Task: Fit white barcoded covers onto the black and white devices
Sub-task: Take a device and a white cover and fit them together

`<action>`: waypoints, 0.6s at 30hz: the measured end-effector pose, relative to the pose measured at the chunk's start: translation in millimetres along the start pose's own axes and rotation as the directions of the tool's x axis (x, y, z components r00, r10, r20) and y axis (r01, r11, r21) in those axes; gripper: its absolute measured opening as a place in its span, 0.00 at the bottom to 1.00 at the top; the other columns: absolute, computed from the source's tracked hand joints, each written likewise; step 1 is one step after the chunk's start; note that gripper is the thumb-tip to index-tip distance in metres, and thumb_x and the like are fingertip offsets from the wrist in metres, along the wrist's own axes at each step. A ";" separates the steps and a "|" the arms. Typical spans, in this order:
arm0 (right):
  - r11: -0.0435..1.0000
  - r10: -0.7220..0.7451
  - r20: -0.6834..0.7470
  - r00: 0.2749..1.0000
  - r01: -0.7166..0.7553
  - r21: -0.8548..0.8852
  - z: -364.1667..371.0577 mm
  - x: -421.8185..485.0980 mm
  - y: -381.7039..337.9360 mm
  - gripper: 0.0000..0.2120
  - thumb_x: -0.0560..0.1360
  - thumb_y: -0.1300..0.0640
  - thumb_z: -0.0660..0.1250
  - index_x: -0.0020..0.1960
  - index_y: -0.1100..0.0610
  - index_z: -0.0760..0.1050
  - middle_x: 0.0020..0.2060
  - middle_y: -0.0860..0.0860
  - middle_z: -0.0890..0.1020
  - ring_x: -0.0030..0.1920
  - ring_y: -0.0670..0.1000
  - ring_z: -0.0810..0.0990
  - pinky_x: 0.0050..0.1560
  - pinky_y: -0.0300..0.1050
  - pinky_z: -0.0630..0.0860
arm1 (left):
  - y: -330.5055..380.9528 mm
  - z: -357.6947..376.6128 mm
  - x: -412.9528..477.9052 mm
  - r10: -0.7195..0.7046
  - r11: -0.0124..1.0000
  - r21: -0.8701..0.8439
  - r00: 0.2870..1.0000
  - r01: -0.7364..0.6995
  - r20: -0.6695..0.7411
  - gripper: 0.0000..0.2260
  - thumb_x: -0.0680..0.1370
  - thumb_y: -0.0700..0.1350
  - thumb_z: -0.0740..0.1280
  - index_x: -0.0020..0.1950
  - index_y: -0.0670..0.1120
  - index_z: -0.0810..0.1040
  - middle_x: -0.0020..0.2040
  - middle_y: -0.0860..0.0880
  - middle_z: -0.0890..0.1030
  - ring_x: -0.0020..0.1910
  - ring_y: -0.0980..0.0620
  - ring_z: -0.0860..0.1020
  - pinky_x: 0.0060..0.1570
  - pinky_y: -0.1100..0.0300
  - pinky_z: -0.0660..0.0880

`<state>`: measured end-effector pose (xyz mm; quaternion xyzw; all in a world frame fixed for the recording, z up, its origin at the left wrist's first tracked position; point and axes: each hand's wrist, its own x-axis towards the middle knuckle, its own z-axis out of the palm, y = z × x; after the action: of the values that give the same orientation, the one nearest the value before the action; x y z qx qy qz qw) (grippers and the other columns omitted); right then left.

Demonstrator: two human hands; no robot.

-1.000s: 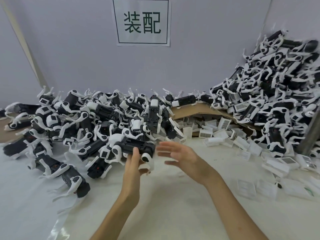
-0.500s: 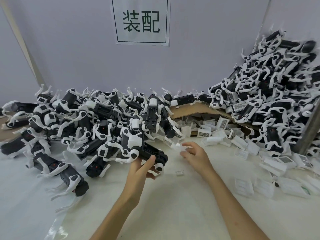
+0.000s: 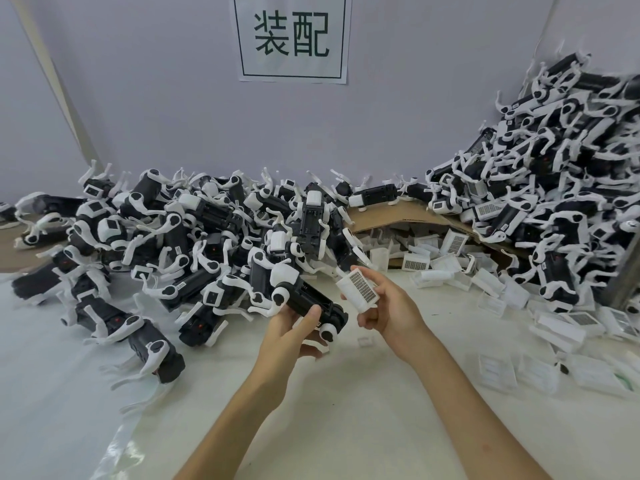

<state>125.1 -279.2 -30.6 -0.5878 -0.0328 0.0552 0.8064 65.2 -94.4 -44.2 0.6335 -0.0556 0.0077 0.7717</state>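
Two grips meet a little toward 6 o'clock from the middle of the view. The left grip (image 3: pixel 291 336) is curled round a black and white device (image 3: pixel 311 301), thumb laid over its dark body and fingers tucked beneath. The device is tilted, with its white head end toward 10 o'clock and its other end toward 4 o'clock. The right grip (image 3: pixel 391 315) pinches a white barcoded cover (image 3: pixel 360 292) between thumb and fingers, label side up. The cover sits just beside the device, at 3 o'clock of it (whether the two touch I cannot tell).

Both forearms rise from 6 o'clock over the pale counter (image 3: pixel 346 410). A low heap of devices (image 3: pixel 173 237) spreads across 9 o'clock, and a taller heap (image 3: pixel 554 185) climbs the wall toward 2 o'clock. Between them, a sheet of cardboard (image 3: pixel 391 216) arches over loose covers (image 3: pixel 433 258), several showing barcode labels. More covers (image 3: pixel 554 327) lie scattered around 4 o'clock. A paper sign (image 3: pixel 292 36) with two printed characters hangs on the wall at 12 o'clock.
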 end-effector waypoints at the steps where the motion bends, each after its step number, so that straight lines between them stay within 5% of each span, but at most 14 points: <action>1: 0.999 0.009 0.011 1.000 -0.009 0.036 -0.1 -0.1 0.3 0.22 0.81 0.62 0.50 0.62 0.51 0.80 0.47 0.61 0.85 0.26 0.52 0.74 0.29 0.44 0.70 | -0.1 0.5 0.1 -0.006 1.000 -0.001 1.000 0.007 0.008 0.12 0.82 0.45 0.66 0.61 0.38 0.75 0.47 0.43 0.81 0.39 0.47 0.79 0.35 0.57 0.77; 9: 0.969 0.059 0.076 0.995 -0.075 0.236 5.2 -4.2 -1.5 0.15 0.85 0.59 0.56 0.60 0.58 0.80 0.41 0.56 0.84 0.27 0.48 0.75 0.27 0.39 0.76 | -4.3 -1.6 2.4 -0.061 0.997 -0.033 0.995 0.064 0.083 0.12 0.81 0.38 0.67 0.64 0.39 0.74 0.54 0.41 0.79 0.42 0.48 0.80 0.39 0.55 0.79; 13: 0.988 0.024 0.143 0.989 -0.045 0.146 5.4 -7.6 -1.2 0.14 0.84 0.56 0.60 0.59 0.59 0.82 0.42 0.55 0.84 0.29 0.48 0.77 0.30 0.37 0.77 | -5.1 -1.3 2.4 -0.081 0.996 -0.037 0.989 0.086 0.123 0.22 0.71 0.43 0.70 0.65 0.41 0.75 0.50 0.43 0.81 0.42 0.48 0.81 0.41 0.53 0.80; 18: 0.999 -0.010 0.235 0.972 0.021 -0.047 6.9 -11.1 -1.2 0.12 0.76 0.52 0.67 0.56 0.54 0.85 0.47 0.54 0.85 0.32 0.47 0.76 0.34 0.35 0.77 | -6.0 -1.4 2.0 -0.070 0.997 -0.032 0.990 0.074 0.123 0.20 0.75 0.43 0.72 0.65 0.44 0.75 0.54 0.42 0.80 0.42 0.48 0.80 0.41 0.52 0.80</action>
<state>113.3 -274.5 -27.2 -0.5967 -0.1337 0.1170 0.7826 67.8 -94.3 -50.2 0.6203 -0.0799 -0.0601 0.7780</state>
